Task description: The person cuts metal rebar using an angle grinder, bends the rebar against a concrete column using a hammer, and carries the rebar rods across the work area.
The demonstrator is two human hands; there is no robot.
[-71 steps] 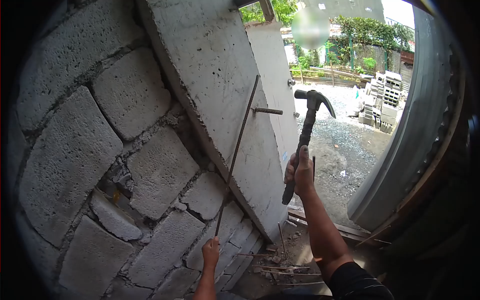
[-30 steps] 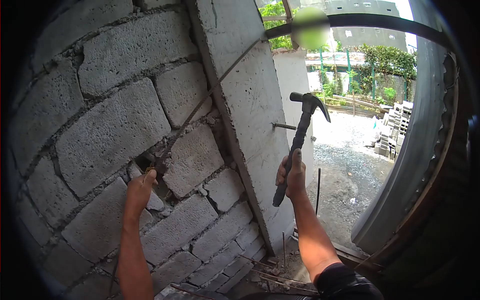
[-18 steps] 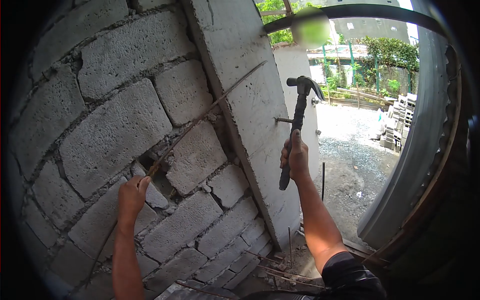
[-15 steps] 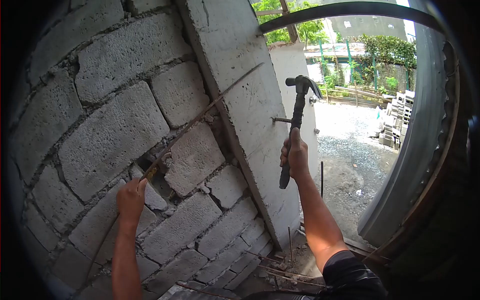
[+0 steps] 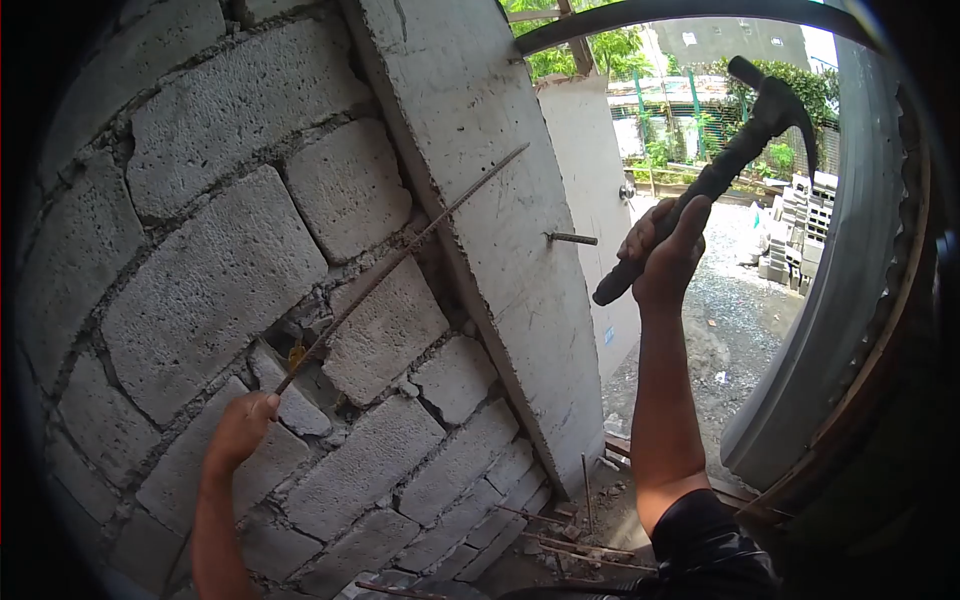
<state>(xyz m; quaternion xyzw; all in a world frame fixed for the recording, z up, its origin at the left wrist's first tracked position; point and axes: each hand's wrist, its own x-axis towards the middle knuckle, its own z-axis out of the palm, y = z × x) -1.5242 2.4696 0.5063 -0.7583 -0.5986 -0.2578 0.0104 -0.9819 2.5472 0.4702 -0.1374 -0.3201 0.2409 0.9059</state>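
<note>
My left hand (image 5: 243, 424) is closed around a long thin steel rod (image 5: 372, 284) at the lower left. The rod slants up to the right across the block wall (image 5: 210, 290), and its far end lies over the concrete post (image 5: 490, 190). Beside the rod, just above my left hand, is a broken hole (image 5: 318, 378) with something yellow in it. My right hand (image 5: 668, 250) grips the black wrapped handle of a claw hammer (image 5: 745, 145), raised at the upper right with its head up and its claw curving to the right.
A short rebar stub (image 5: 573, 239) sticks out of the post. Rods and rubble (image 5: 585, 545) lie on the ground below. Corrugated metal sheeting (image 5: 800, 350) stands on the right. Outside the opening are stacked hollow blocks (image 5: 795, 235) and a white door (image 5: 590, 170).
The hammer has swung up and to the right, away from the post, and its handle is now more tilted. My left hand has slid slightly down and left with the rod.
</note>
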